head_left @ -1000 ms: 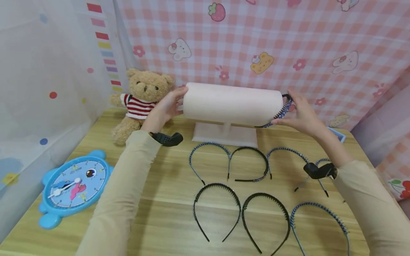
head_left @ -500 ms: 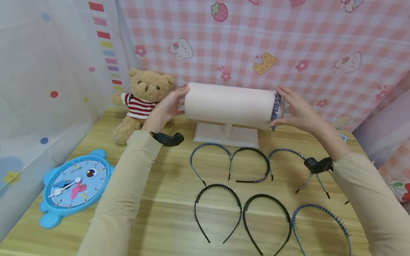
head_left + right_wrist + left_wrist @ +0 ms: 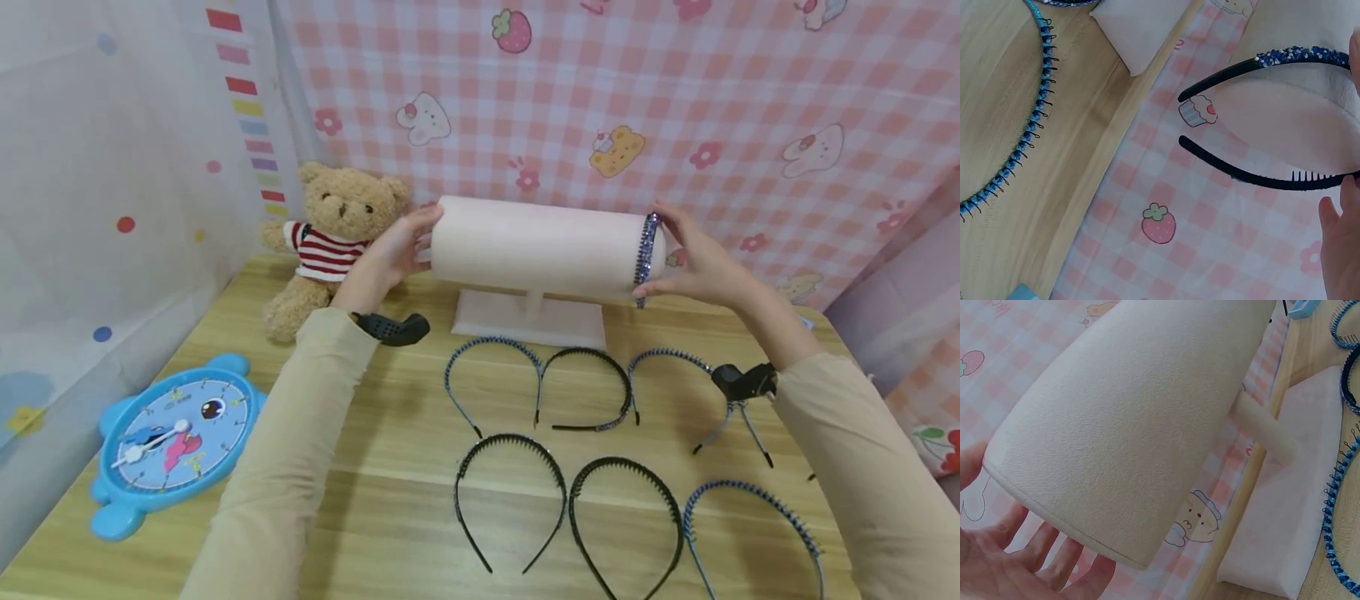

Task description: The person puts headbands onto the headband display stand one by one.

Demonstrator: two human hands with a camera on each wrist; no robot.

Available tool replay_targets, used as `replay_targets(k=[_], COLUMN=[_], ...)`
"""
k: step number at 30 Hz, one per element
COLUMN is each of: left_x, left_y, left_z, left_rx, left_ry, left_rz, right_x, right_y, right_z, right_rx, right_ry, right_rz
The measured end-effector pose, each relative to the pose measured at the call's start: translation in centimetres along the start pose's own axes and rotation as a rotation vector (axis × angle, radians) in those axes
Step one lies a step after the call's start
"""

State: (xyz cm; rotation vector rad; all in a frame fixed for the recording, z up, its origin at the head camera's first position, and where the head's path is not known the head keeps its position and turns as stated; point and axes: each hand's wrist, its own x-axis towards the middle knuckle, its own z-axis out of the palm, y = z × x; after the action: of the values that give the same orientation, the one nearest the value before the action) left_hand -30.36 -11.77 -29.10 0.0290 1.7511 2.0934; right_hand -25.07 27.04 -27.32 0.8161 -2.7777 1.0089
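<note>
A pale padded headband display stand [image 3: 540,246], a horizontal roll on a post and flat base, stands at the back of the table. My left hand [image 3: 390,250] holds its left end; in the left wrist view the thumb and fingers [image 3: 1040,547] spread around that end's edge. Around the right end sits a black toothed headband [image 3: 646,250] with blue and silver glitter. My right hand [image 3: 708,262] grips this headband, thumb low at the front and fingers at the top. In the right wrist view, the band's two black tips point away from the hand, below the roll.
Several blue and black headbands lie in two rows in front of the stand, among them a black one [image 3: 459,492] and a blue one [image 3: 750,485]. A teddy bear [image 3: 345,212] sits left of the stand. A blue fish-shaped clock [image 3: 112,450] lies at the left.
The glittery headband has moved left from beyond the roll's right end onto it and now stands straighter. My right hand has shifted slightly left with it; the left hand stays in place.
</note>
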Motion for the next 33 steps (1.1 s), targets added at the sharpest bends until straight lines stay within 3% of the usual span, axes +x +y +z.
replay_targets(k=[7,12,16,22,26,33], left_x=[0.0,0.2,0.2,0.2,0.1,-0.2], left_y=[-0.3,-0.7,-0.8,-0.6,-0.2,0.0], left_z=[0.0,-0.1,-0.1,0.0,0.1,0.1], left_rx=[0.006,0.007,0.02,0.022,0.019,0.043], left_ry=[0.001,-0.005,-0.012,-0.006,0.003,0.0], left_rz=[-0.012,-0.003,-0.001,-0.005,-0.006,0.0], right_x=[-0.2,-0.3,-0.2,0.5,1.6,3.7], right_y=[0.3,0.8,0.9,-0.3,-1.6,-3.7], right_z=[-0.2,-0.1,-0.2,0.0,0.1,0.8], right_rx=[0.066,0.039,-0.041,-0.279,-0.388,-0.424], right_ry=[-0.061,-0.072,-0.09,-0.043,-0.047,-0.126], right_rz=[0.13,0.122,0.12,0.05,0.077,0.12])
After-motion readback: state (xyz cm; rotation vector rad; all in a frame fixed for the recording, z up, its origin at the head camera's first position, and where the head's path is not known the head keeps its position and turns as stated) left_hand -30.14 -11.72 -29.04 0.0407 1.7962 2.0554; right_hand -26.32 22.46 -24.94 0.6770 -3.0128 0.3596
